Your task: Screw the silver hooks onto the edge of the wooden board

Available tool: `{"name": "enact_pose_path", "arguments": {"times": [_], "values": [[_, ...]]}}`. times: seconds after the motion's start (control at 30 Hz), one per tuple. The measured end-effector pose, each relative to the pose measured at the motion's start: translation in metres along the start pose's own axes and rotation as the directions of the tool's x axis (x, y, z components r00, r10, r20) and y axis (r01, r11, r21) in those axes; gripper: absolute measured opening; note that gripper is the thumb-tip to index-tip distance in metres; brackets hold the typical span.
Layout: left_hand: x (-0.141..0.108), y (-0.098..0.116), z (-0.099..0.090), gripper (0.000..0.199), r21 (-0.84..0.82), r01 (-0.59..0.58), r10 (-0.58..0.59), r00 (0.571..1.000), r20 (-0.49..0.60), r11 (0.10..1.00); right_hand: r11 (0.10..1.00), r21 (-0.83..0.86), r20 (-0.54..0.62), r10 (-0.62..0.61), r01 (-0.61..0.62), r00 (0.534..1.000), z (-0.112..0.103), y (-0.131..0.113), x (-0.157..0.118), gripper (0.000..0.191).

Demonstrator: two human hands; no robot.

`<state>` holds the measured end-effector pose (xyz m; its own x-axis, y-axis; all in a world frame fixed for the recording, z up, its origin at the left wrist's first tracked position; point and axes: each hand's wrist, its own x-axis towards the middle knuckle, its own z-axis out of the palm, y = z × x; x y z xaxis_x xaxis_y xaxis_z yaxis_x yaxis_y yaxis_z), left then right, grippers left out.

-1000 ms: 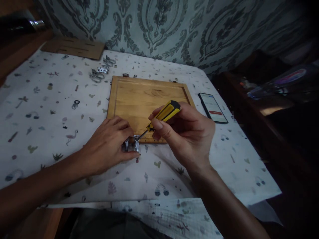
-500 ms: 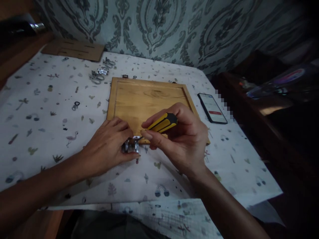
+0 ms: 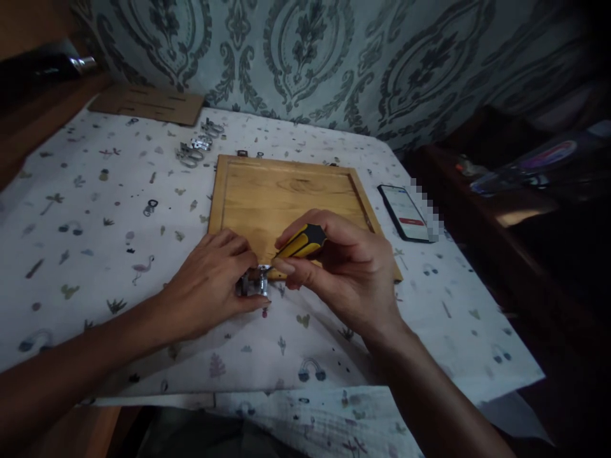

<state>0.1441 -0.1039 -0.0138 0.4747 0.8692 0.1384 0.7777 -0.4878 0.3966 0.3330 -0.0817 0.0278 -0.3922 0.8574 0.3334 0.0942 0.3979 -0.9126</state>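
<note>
Though dim, ornate wall (image 3: 305,63) behind tablecloth (image 3: 105,270), left hand (image 3: 214,270) in pinch round hinge (image 3: 263,283), right hand (image 3: 356,273) round screwdriver (image 3: 303,242)

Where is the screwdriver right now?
In the head view, the screwdriver is near the middle, in the right hand, over the near edge of the wooden panel, pointing left toward the metal hinge by the left hand.
</note>
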Motion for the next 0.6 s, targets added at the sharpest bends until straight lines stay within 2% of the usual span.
{"name": "enact_pose_path", "arguments": {"times": [0.2, 0.47, 0.6], "values": [[-0.0002, 0.0032, -0.0030, 0.030, -0.014, 0.015, -0.015, 1.000, 0.005, 1.000, 1.000, 0.014, -0.038, 0.022, -0.021, 0.999, 0.0023, 0.0018, 0.0002, 0.025], [0.0007, 0.0036, -0.0034, 0.032, 0.000, 0.028, -0.028, 0.999, 0.028, 1.000, 1.000, 0.026, 0.047, 0.002, -0.003, 0.999, -0.0031, 0.0018, -0.0039, 0.017], [0.0004, 0.0037, -0.0032, 0.033, 0.005, 0.026, -0.026, 0.999, 0.023, 1.000, 0.999, 0.012, -0.064, -0.038, 0.039, 0.997, -0.0006, 0.0017, -0.0059, 0.012]]}}
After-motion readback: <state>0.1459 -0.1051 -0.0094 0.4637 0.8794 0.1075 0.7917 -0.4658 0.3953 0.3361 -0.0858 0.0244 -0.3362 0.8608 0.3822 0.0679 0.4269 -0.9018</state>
